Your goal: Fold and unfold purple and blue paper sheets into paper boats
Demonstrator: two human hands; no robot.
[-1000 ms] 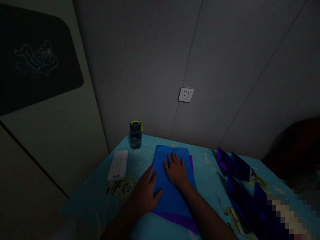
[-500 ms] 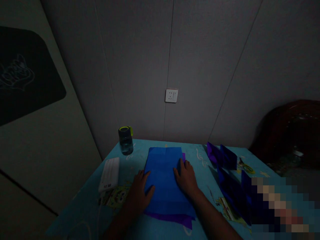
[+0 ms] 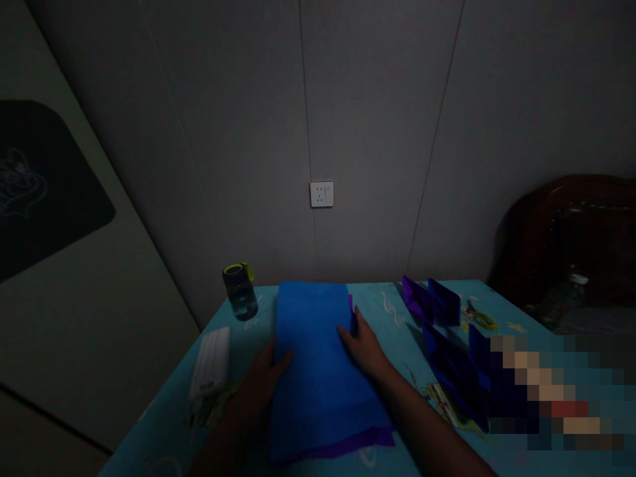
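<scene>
A large blue sheet (image 3: 315, 371), paper by its look, lies before me in the middle of the table. A purple sheet (image 3: 370, 437) peeks out beneath its near edge and right side. My left hand (image 3: 263, 371) grips the left edge, thumb on top and fingers hidden below. On the right edge my right hand (image 3: 365, 344) has its thumb over the blue sheet and its fingers along the side. The blue sheet's left side looks slightly raised from the table.
A water bottle (image 3: 240, 293) and a white box-like device (image 3: 211, 363) with a cable stand left on the patterned tablecloth (image 3: 377, 311). Folded purple (image 3: 417, 301) and dark blue pieces (image 3: 452, 371) stand at the right. Blurred pixels cover the right corner. A wall socket (image 3: 322, 194) is behind.
Both hands have gone from resting flat on the blue sheet to holding its side edges. The sheet has shifted and come up a little. The camera view has turned slightly.
</scene>
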